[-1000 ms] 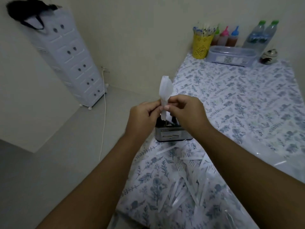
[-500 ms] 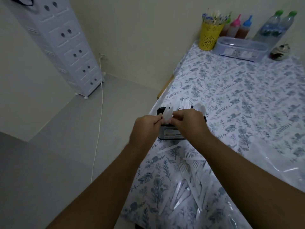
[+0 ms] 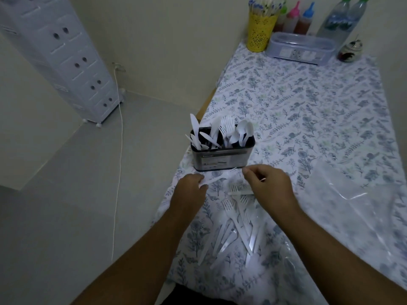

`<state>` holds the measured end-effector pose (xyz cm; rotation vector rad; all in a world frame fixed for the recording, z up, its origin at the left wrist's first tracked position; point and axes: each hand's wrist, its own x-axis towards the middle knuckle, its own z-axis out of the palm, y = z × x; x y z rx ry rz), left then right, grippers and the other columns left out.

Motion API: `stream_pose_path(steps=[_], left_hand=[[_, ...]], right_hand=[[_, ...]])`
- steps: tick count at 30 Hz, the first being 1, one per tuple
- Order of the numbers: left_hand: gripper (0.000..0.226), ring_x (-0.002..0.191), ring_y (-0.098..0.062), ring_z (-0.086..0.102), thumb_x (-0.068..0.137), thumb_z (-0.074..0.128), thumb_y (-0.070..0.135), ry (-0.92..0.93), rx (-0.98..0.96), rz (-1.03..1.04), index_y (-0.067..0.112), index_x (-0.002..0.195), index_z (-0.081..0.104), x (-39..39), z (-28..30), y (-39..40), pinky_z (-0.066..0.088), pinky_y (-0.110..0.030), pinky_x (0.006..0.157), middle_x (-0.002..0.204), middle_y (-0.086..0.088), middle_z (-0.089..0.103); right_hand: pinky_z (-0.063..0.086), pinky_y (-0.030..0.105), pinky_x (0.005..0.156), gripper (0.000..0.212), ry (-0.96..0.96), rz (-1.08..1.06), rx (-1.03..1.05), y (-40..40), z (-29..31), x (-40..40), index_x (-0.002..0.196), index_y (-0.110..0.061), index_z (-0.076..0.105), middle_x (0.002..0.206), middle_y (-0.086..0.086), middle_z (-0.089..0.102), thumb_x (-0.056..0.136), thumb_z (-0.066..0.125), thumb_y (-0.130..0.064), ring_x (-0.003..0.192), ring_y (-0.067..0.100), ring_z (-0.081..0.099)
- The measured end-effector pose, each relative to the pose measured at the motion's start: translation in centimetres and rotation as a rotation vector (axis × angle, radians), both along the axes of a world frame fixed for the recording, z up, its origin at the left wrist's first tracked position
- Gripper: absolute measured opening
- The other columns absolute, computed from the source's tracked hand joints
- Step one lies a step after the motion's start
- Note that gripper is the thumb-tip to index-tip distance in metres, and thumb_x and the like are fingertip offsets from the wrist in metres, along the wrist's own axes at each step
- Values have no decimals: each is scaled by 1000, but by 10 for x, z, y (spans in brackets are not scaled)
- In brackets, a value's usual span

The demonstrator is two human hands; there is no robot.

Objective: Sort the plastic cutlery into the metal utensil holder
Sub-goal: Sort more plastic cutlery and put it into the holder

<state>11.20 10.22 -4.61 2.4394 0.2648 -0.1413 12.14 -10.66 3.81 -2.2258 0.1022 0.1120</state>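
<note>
The metal utensil holder [image 3: 221, 158] stands near the table's left edge, with white plastic knives on its left, forks in the middle and spoons on the right. A slim white plastic utensil [image 3: 220, 177] lies just in front of it. My left hand [image 3: 190, 191] pinches the near end of that utensil. My right hand [image 3: 269, 186] hovers to the right of its far end with thumb and forefinger closed together, apart from it. Below my hands, a loose pile of white forks and knives [image 3: 236, 223] lies on the flowered tablecloth [image 3: 308, 111].
A clear plastic bag [image 3: 356, 194] lies at the right. At the table's far end stand a yellow cup [image 3: 259, 33], sauce bottles [image 3: 297, 17], water bottles [image 3: 340, 18] and a plastic box [image 3: 300, 48]. On the floor to the left are a white drawer tower [image 3: 59, 56] and a cable [image 3: 119, 150].
Both hands came down from the holder's top to the table in front of it. The white piece they held together is gone from them. The view tilted downward.
</note>
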Motion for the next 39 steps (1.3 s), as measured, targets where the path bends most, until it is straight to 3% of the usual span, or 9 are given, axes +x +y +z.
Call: stream_pose_path(steps=[3, 8, 12, 16, 21, 24, 30, 36, 39], left_hand=[[38, 123, -29, 53, 96, 62, 23, 112, -7, 39, 8, 130, 61, 1, -24, -14, 40, -31, 102, 131, -13, 57], [8, 75, -16, 61, 91, 69, 13, 73, -125, 151, 7, 85, 71, -20, -16, -25, 48, -21, 65, 86, -7, 69], [10, 69, -9, 65, 90, 71, 23, 237, -424, 179, 14, 86, 72, -65, 15, -51, 55, -22, 62, 79, 1, 72], [8, 77, -2, 67, 89, 72, 30, 409, -494, -33, 22, 88, 74, -99, 27, -79, 51, -18, 69, 82, 7, 73], [17, 76, 6, 54, 92, 68, 27, 146, -236, 102, 16, 105, 66, -68, 9, -66, 38, -9, 62, 90, 11, 62], [23, 82, -6, 56, 92, 68, 22, 91, -187, 128, 12, 112, 64, -38, -1, -56, 40, -16, 68, 96, 3, 61], [9, 64, 3, 53, 88, 72, 15, 103, -124, -17, 10, 80, 69, -15, -15, -57, 51, -24, 66, 72, 9, 61], [7, 57, -2, 48, 93, 67, 15, 64, -295, -198, 16, 86, 70, -17, 19, -55, 39, -8, 54, 70, 5, 60], [11, 55, -2, 48, 94, 67, 16, 65, -383, -320, 22, 84, 69, -20, 32, -66, 43, -12, 54, 70, 0, 64]], right_hand=[[42, 5, 65, 18, 155, -2, -1, -18, -30, -31, 99, -23, 80, 83, -8, 75, 96, 66, -34, 80, 4, 67], [48, 7, 67, 14, 317, -15, 98, -37, -51, -63, 88, -32, 76, 86, -5, 77, 97, 65, -32, 84, 11, 70], [60, 37, 89, 26, 477, -120, 393, -35, -57, -70, 118, -23, 69, 104, 0, 76, 95, 67, -35, 97, 14, 72], [63, 43, 82, 24, 611, -232, 654, -26, -54, -75, 119, -14, 65, 93, 7, 77, 101, 59, -29, 92, 24, 74], [46, 31, 50, 19, 559, -197, 565, -37, -49, -86, 115, -21, 66, 71, 6, 60, 104, 53, -28, 55, 18, 55], [41, 27, 49, 21, 627, -186, 559, -42, -51, -89, 120, -18, 64, 73, 7, 61, 102, 54, -14, 54, 15, 50], [62, 41, 78, 25, 724, -252, 714, -47, -50, -93, 126, -9, 58, 90, 15, 68, 103, 48, -4, 80, 25, 65], [56, 32, 95, 29, 570, -188, 599, -47, -47, -86, 131, -15, 60, 113, 12, 73, 103, 54, -14, 106, 22, 70], [56, 44, 97, 25, 641, -110, 648, -37, -45, -85, 122, -9, 66, 111, 11, 77, 104, 52, -20, 106, 29, 72]])
